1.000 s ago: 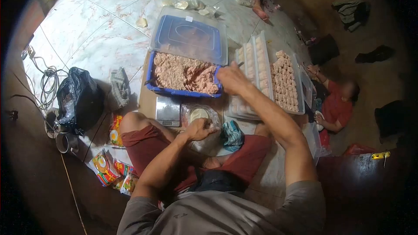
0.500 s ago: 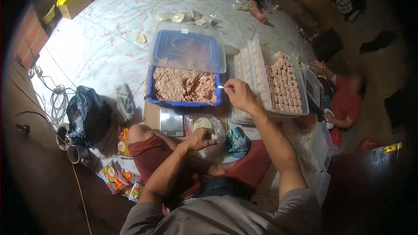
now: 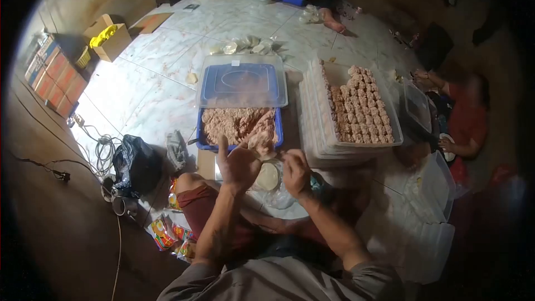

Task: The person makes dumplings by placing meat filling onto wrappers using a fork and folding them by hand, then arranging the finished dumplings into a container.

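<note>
My left hand is raised with its thumb up, its curled fingers at a pale wrapper with a lump of meat filling. Close on its right, my right hand is closed around a thin tool whose end is hard to make out, pointing toward the lump. Beneath the hands lies a stack of round pale wrappers on clear plastic. Just beyond is a blue tub of minced meat mix, its far part covered by a clear lid.
On the right, stacked clear trays hold rows of filled dumplings. A person in a red shirt sits beyond them. A black plastic bag and colourful noodle packets lie at left. Bagged wrappers lie behind the tub.
My right hand has drawn back from the tub's right edge toward my left hand. My left hand has risen and turned, and the meat lump now shows between them. The view has tilted up.
</note>
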A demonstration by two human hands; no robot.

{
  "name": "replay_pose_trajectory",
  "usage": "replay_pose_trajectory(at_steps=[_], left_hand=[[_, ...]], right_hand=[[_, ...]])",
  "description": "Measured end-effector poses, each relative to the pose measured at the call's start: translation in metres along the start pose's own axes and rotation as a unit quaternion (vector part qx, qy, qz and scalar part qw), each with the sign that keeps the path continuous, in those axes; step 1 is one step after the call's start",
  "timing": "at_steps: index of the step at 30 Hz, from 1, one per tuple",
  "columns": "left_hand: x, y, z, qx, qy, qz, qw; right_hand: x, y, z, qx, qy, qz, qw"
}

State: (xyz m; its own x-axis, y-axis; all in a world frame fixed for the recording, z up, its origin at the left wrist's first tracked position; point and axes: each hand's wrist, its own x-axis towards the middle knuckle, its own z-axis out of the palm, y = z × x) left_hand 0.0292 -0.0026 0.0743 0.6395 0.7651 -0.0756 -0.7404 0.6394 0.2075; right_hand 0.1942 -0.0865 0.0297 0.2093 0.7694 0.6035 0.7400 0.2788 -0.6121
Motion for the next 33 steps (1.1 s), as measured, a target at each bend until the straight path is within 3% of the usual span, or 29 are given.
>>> replay_pose_trajectory(at_steps=[2, 6, 7, 8, 9, 10, 11, 12, 13, 14, 15, 17, 19, 21, 22, 23, 25, 28, 29, 31, 33], left_hand=[[-0.007, -0.011, 0.011, -0.035, -0.046, 0.021, 0.998], [0.008, -0.023, -0.030, -0.062, 0.038, 0.029, 0.997], [0.010, -0.023, -0.044, -0.019, 0.091, 0.033, 0.995], [0.011, -0.022, -0.057, 0.017, 0.109, 0.031, 0.993], [0.003, -0.017, -0.069, 0.036, 0.110, 0.037, 0.993], [-0.001, -0.013, -0.076, 0.043, 0.109, 0.032, 0.993], [-0.002, -0.008, -0.084, 0.037, 0.110, 0.027, 0.993], [0.000, 0.002, -0.092, 0.016, 0.121, 0.022, 0.992], [0.003, 0.013, -0.098, -0.006, 0.144, 0.026, 0.989], [0.009, 0.020, -0.101, -0.033, 0.179, 0.036, 0.983], [0.014, 0.021, -0.101, -0.052, 0.212, 0.042, 0.975], [0.020, 0.016, -0.106, -0.042, 0.213, 0.013, 0.976], [0.021, -0.008, -0.109, 0.007, 0.123, -0.060, 0.991], [0.006, -0.034, -0.113, 0.110, -0.031, -0.113, 0.987], [0.002, -0.036, -0.108, 0.147, -0.071, -0.123, 0.979], [-0.002, -0.038, -0.103, 0.184, -0.112, -0.130, 0.968], [0.009, -0.029, -0.096, 0.154, -0.015, -0.235, 0.960], [-0.001, -0.059, -0.055, 0.161, 0.021, -0.238, 0.958], [-0.006, -0.069, -0.038, 0.166, 0.037, -0.237, 0.956], [-0.007, -0.070, -0.038, 0.201, 0.062, -0.204, 0.956], [0.002, -0.078, -0.059, 0.334, 0.010, -0.082, 0.939]], right_hand=[[-0.011, 0.008, 0.008, -0.006, 0.024, -0.025, 0.999], [-0.019, 0.005, 0.009, 0.020, 0.007, -0.022, 1.000], [-0.029, 0.010, 0.009, 0.047, -0.026, 0.022, 0.998], [-0.039, 0.032, 0.014, 0.039, -0.020, -0.044, 0.998], [-0.042, 0.031, 0.001, 0.169, -0.073, 0.068, 0.980], [-0.054, 0.052, 0.011, -0.038, -0.049, -0.130, 0.990], [-0.049, 0.039, -0.007, -0.051, -0.028, -0.170, 0.984], [-0.052, 0.034, -0.017, -0.103, -0.044, -0.157, 0.981], [-0.050, 0.020, -0.031, -0.072, -0.095, -0.054, 0.991], [-0.051, 0.015, -0.041, -0.183, -0.051, -0.130, 0.973], [-0.054, 0.010, -0.051, -0.180, -0.126, -0.067, 0.973], [-0.051, -0.013, -0.054, -0.043, -0.114, 0.070, 0.990], [-0.044, -0.016, -0.061, 0.038, -0.121, 0.158, 0.979], [-0.039, -0.018, -0.075, -0.128, -0.215, 0.013, 0.968], [-0.048, -0.006, -0.067, -0.128, -0.213, 0.018, 0.969], [-0.068, 0.024, -0.044, -0.168, -0.130, -0.056, 0.976], [-0.084, 0.053, -0.040, -0.208, -0.047, -0.133, 0.968], [-0.085, 0.071, -0.051, -0.028, -0.151, 0.117, 0.981], [-0.075, 0.072, -0.044, 0.049, -0.204, 0.184, 0.960], [-0.035, -0.004, -0.081, 0.304, -0.161, 0.294, 0.892], [-0.042, -0.016, -0.074, 0.112, -0.145, 0.177, 0.967]])
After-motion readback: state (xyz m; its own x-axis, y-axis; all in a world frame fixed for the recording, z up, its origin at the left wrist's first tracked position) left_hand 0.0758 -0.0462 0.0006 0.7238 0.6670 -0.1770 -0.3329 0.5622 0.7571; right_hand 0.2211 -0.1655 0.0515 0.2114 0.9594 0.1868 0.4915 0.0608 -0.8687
